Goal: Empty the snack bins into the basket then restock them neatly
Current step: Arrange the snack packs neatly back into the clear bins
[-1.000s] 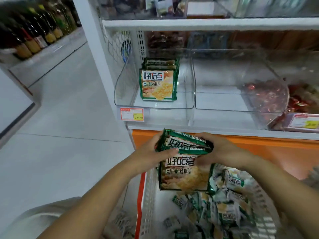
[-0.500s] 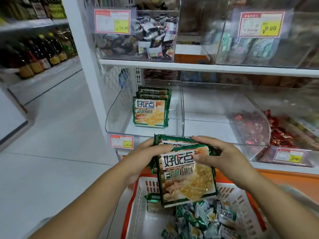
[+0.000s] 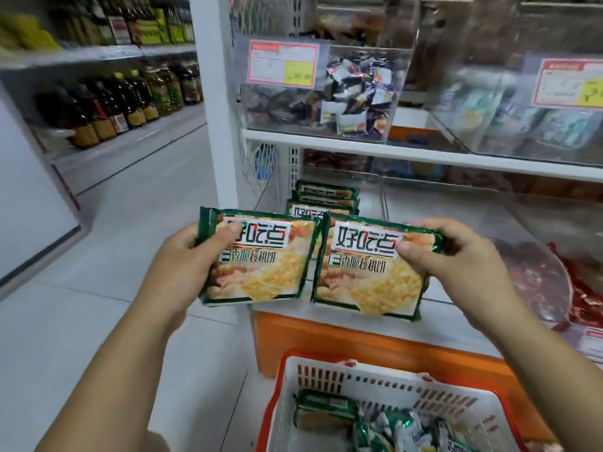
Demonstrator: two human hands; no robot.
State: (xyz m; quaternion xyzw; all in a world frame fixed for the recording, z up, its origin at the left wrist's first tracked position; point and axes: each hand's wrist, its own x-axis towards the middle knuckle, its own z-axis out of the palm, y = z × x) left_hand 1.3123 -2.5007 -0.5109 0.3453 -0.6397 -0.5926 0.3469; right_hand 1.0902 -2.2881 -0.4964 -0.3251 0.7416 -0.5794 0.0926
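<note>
My left hand [image 3: 182, 265] grips one green biscuit packet [image 3: 261, 262] by its upper left corner, thumb on the front. My right hand [image 3: 456, 262] grips a second green biscuit packet [image 3: 368, 272] by its upper right corner. Both packets are held upright side by side in front of the clear bin [image 3: 372, 190] on the lower shelf. A stack of the same packets [image 3: 323, 197] stands inside that bin behind them. Below, the white basket with a red rim [image 3: 326, 376] holds several small green snack packs [image 3: 391, 429].
A clear bin of dark wrapped snacks [image 3: 342, 99] and another bin [image 3: 522, 119] sit on the upper shelf with price tags. A bin of red snacks [image 3: 548, 275] is on the right. Bottles [image 3: 107, 106] line the aisle shelf at left. An orange base [image 3: 359, 340] runs under the shelf.
The packets held together in both hands have been split apart, one in each hand, and raised in front of the lower bin. The view has tilted upward.
</note>
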